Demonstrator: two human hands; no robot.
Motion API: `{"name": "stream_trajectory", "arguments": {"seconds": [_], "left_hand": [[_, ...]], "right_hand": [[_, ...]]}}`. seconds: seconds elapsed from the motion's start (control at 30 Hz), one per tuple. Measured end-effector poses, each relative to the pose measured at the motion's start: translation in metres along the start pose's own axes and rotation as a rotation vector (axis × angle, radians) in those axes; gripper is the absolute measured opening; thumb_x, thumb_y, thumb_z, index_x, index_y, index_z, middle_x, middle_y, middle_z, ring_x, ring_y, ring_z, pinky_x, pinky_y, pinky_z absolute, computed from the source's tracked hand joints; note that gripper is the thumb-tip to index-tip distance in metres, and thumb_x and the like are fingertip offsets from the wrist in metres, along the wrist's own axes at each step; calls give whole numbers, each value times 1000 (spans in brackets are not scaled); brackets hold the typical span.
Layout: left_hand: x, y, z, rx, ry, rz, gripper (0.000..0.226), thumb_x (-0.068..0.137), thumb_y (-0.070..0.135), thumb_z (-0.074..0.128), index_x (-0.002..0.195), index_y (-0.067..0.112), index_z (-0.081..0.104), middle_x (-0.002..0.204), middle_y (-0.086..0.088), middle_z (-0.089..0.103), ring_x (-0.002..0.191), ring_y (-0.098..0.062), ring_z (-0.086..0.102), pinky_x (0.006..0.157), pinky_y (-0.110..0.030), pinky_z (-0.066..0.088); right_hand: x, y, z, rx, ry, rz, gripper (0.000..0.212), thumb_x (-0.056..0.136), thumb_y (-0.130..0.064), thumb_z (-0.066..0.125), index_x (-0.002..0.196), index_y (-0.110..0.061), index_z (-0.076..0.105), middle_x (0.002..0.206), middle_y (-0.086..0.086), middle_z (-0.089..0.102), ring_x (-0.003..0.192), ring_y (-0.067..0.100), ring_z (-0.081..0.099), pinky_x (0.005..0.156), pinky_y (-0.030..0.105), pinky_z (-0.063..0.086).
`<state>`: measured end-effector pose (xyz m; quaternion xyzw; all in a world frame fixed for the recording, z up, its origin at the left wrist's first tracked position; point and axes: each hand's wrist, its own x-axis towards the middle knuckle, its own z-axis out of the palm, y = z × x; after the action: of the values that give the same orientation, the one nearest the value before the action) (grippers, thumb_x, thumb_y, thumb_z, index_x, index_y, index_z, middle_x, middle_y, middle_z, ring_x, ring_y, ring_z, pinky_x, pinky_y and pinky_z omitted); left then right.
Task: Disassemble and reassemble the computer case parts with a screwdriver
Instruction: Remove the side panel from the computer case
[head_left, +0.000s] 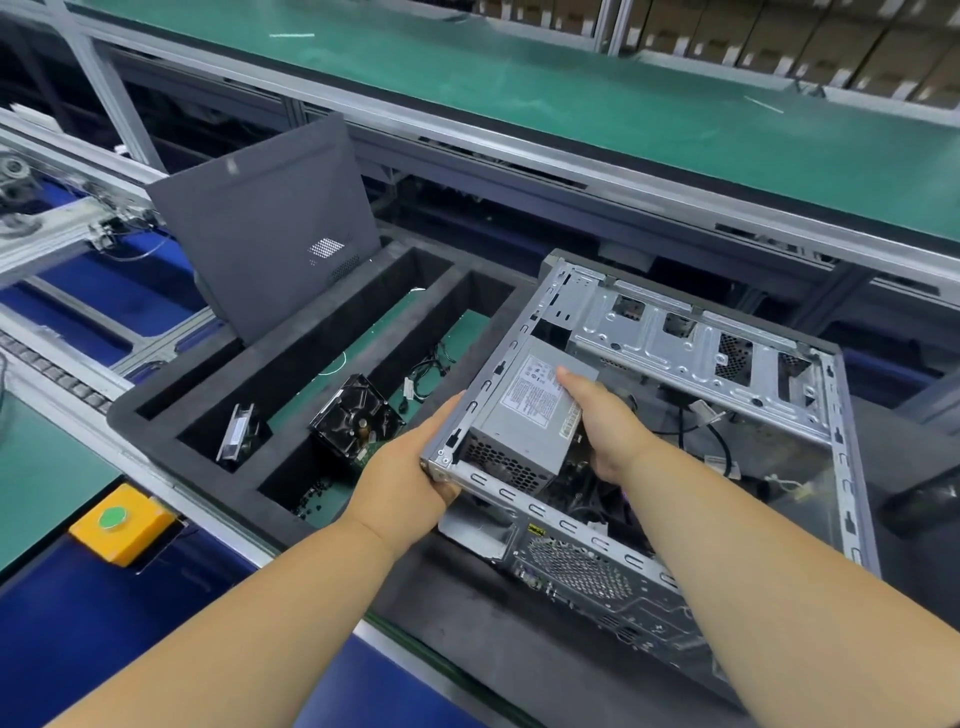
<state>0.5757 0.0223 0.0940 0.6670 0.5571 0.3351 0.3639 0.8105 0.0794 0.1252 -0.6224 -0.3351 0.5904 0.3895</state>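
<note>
Open computer case (675, 441) lies on its side at 3 o'clock on the desk (519, 665). Left hand (410, 467) grips the case's near-left corner; right hand (605, 426) grips the power supply (524, 415). Best to brace the case and move the supply squarely, clear of the cables (711, 431).

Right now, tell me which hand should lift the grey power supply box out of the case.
Right. The right hand already lies on the grey power supply box inside the open metal computer case; the left hand grips the case's outer corner, steadying it.
</note>
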Motion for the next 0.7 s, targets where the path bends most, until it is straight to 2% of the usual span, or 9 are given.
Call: {"name": "stream_trajectory", "arguments": {"seconds": [0.1,0.2,0.3,0.4,0.47,0.5,0.57,0.63,0.7], "left_hand": [[-1,-3,-3,44,-37,-27,104,77,-5,64,133,74,26,83,9,71,57,-2,47,58,-19,54],[-2,3,-6,44,-72,-20,104,77,-3,64,135,73,24,74,13,68,51,-7,49,54,-17,51],[4,12,-30,10,-280,-31,99,76,5,65,138,69,24,101,9,72,71,-17,64,69,-32,57],[14,22,-62,-235,-660,-134,95,71,-13,46,143,47,40,133,9,62,110,-6,62,89,-30,50],[24,35,-71,-412,-587,-271,79,73,-20,36,130,29,60,137,0,60,121,-12,60,98,-33,44],[29,44,-71,-471,-480,-333,60,82,-14,40,121,24,67,132,-4,63,117,-16,63,99,-35,45],[36,62,-61,-422,-346,-399,23,94,30,56,114,29,69,125,1,68,107,-11,67,99,-32,47],[43,75,-46,-256,-363,-430,41,84,65,59,115,38,63,125,19,62,102,0,60,95,-27,42],[45,80,-32,-130,-388,-395,64,67,68,70,122,38,59,120,23,59,108,-3,56,100,-31,38]], "right_hand": [[-2,0,-2,-65,5,10,45,94,-57,56,123,-24,46,109,-15,61,97,3,52,102,36,24],[-3,0,-3,-113,18,14,53,92,-62,55,128,-28,37,107,-19,51,108,12,44,97,35,22],[-1,0,-4,-128,41,7,62,92,-63,54,141,-30,33,107,-19,51,98,8,48,97,34,22],[-3,-1,-4,-120,53,13,63,94,-59,53,146,-32,28,88,-29,38,78,-9,37,95,32,22],[-3,-2,-4,-121,53,20,52,95,-58,53,136,-35,30,87,-29,37,77,-10,37,94,31,23],[-3,-3,-4,-119,47,23,46,96,-57,53,129,-35,30,88,-29,40,78,-10,38,94,31,24],[-5,-4,-3,-118,25,18,42,96,-57,53,123,-29,36,94,-24,50,82,-9,44,91,28,29],[-9,-6,-1,-121,15,14,40,96,-55,53,123,-28,40,98,-20,56,84,-6,48,74,21,35],[-14,-8,1,-119,17,16,39,97,-54,53,123,-27,42,99,-19,58,84,-5,50,64,18,33]]}}
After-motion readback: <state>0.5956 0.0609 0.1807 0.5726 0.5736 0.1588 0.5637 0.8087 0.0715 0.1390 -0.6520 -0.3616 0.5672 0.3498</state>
